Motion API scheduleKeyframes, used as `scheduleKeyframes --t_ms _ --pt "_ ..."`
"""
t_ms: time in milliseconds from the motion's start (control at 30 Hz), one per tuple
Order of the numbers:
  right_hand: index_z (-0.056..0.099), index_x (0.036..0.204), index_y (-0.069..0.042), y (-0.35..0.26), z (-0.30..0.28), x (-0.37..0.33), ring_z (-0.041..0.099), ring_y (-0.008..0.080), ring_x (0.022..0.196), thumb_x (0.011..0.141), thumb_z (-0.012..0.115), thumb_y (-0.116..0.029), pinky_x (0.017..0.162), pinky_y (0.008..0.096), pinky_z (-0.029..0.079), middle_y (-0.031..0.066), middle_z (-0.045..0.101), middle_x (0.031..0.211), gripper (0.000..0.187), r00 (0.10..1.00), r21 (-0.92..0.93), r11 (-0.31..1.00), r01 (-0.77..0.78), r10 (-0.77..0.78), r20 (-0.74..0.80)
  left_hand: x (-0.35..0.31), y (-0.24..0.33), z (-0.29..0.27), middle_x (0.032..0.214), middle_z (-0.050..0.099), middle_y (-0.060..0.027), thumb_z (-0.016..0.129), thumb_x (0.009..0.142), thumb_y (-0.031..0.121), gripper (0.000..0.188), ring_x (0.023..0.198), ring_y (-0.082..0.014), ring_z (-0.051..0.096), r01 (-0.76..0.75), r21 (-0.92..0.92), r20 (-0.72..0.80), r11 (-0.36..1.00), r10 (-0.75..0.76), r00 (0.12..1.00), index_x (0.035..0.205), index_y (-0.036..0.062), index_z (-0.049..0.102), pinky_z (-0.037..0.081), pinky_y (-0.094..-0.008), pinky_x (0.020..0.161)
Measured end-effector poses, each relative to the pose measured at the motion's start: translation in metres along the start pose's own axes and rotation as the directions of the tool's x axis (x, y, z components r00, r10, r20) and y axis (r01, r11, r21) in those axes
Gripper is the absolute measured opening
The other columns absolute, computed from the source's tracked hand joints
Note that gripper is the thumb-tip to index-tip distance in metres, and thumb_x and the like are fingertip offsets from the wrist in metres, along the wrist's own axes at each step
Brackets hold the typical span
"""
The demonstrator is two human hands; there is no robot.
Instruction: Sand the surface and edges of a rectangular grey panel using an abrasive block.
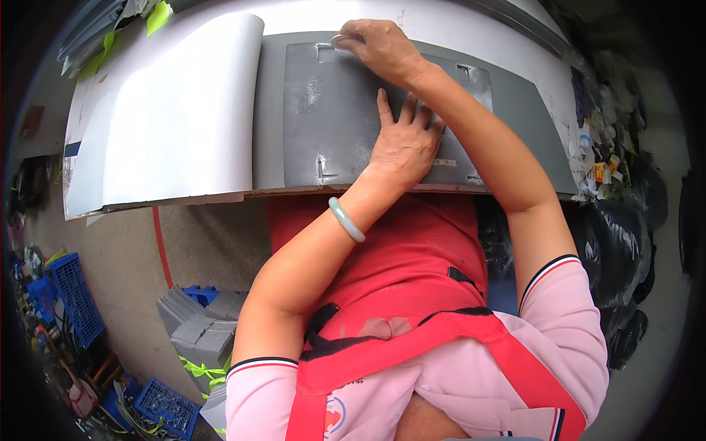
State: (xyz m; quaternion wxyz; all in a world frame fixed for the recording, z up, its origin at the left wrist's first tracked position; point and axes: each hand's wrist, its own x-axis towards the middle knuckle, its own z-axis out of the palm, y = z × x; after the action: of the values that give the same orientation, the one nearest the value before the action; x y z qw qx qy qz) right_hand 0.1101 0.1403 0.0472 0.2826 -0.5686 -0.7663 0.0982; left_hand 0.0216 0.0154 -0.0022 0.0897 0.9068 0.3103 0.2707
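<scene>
A dark grey flat panel (331, 110) lies on a larger grey sheet (268, 110) on the worktable (441, 22). My left hand (403, 143) presses flat on the panel's near right part, fingers spread; a pale green bangle (346, 219) circles that wrist. Reaching across to the panel's far left corner, my right hand (379, 45) pinches a small pale piece (337, 40) at the edge. A white glossy sheet (176, 110), curled up along its right side, lies to the left of the panel.
Black plastic bags (625, 242) pile up at the right, small packets (599, 165) above them. Below left on the floor stand blue crates (73, 294) and strapped stacks of grey sheets (202, 338). A red line (162, 250) crosses the concrete floor.
</scene>
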Motion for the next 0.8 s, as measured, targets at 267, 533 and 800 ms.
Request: scheduleKeyframes --t_ms 267,533,800 --pt "0.068 0.101 -0.001 -0.007 0.029 0.029 0.071 0.0288 0.077 0.096 0.066 -0.020 0.073 0.0389 0.057 0.0153 0.072 0.085 0.021 0.974 -0.278 0.934 0.225 -0.219 0.053 -0.002 -0.001 0.003 0.142 0.048 -0.0131 0.061 0.096 0.029 0.044 0.138 -0.0360 0.040 -0.003 0.035 0.025 0.999 0.002 1.000 0.136 0.0109 0.059 0.023 -0.0798 0.108" --pt "0.069 0.101 0.002 -0.003 0.014 0.027 0.071 0.0379 0.076 0.094 0.063 -0.022 0.071 0.0444 0.058 0.0229 0.071 0.087 0.025 0.993 -0.133 0.989 0.071 -0.057 0.106 -0.001 -0.001 0.007 0.141 0.047 -0.0140 0.062 0.094 0.027 0.039 0.141 -0.0360 0.036 -0.003 -0.019 -0.007 1.000 0.003 1.000 0.130 0.0095 0.062 0.022 -0.0808 0.108" --pt "0.062 0.100 0.005 -0.042 0.017 0.034 0.066 0.0163 0.057 0.090 0.057 -0.008 0.051 0.0311 0.056 0.0117 0.069 0.074 0.017 0.827 0.296 0.773 -0.561 0.503 0.251 -0.002 -0.003 0.004 0.138 0.050 -0.0159 0.059 0.094 0.023 0.042 0.132 -0.0381 0.044 -0.023 0.048 0.059 0.999 0.020 0.998 0.133 0.0072 0.061 0.023 -0.0824 0.106"
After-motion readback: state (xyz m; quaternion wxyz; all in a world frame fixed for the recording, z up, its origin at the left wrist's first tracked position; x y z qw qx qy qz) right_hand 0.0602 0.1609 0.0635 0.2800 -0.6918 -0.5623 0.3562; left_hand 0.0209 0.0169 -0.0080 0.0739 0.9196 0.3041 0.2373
